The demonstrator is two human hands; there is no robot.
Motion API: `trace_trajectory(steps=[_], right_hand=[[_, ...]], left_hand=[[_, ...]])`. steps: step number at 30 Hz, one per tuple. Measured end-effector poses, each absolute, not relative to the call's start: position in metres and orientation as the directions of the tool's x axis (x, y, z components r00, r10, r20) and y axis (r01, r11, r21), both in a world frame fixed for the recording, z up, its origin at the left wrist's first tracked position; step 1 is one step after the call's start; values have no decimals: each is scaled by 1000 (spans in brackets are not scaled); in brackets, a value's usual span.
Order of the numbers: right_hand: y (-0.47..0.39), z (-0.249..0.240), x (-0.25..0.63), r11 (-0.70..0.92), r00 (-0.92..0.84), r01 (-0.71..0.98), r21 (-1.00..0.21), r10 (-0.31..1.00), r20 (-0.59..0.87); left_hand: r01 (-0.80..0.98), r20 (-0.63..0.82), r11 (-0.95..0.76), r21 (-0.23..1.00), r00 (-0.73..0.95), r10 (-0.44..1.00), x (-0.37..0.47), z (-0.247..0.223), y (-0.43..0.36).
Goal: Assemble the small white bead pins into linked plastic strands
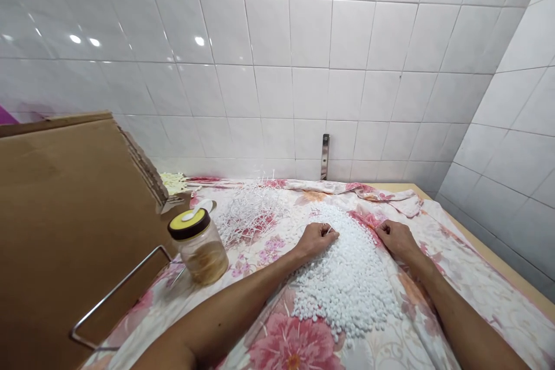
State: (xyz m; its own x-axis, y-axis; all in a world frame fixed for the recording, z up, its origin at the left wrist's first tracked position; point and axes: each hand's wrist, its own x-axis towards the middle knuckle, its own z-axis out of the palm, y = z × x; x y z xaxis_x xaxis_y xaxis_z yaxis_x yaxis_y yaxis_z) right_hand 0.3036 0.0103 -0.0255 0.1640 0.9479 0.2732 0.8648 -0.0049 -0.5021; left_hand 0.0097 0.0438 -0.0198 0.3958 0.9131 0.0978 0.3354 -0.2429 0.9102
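Note:
A heap of small white bead-like pieces [351, 277] is spread over a floral cloth [295, 344]. At the heap's upper left, my left hand [315, 241] is closed in a pinch, and a thin white stick [329, 230] shows at its fingertips. My right hand [398, 238] is closed too, by the heap's right edge and low over the cloth; whatever its fingers hold is hidden. Behind and left of my left hand lies a loose pile of thin white sticks [251, 211].
Left of the stick pile stands a clear jar [203, 257] with a yellow and dark lid and a white spoon [197, 211] on top. A big cardboard box [78, 231] and a metal wire frame [119, 292] are farther left. Pale yellow pieces [173, 182] lie near the tiled wall [310, 89].

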Motion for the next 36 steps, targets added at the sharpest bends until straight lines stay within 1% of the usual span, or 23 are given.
trace_trajectory(steps=[9,18,30,36], right_hand=[[10,-21,308,-16,138,894,-448,960,242],[10,-21,307,-29,158,893,-449,955,252],[9,-20,307,-23,154,892,-451,955,256],[7,-19,307,-20,152,892,-452,954,258]], left_hand=[[384,127,-290,877,397,909,11,-13,39],[410,97,-276,869,406,909,11,-10,39],[363,116,-284,887,420,900,13,-16,42],[373,119,-291,881,420,900,12,-12,40]])
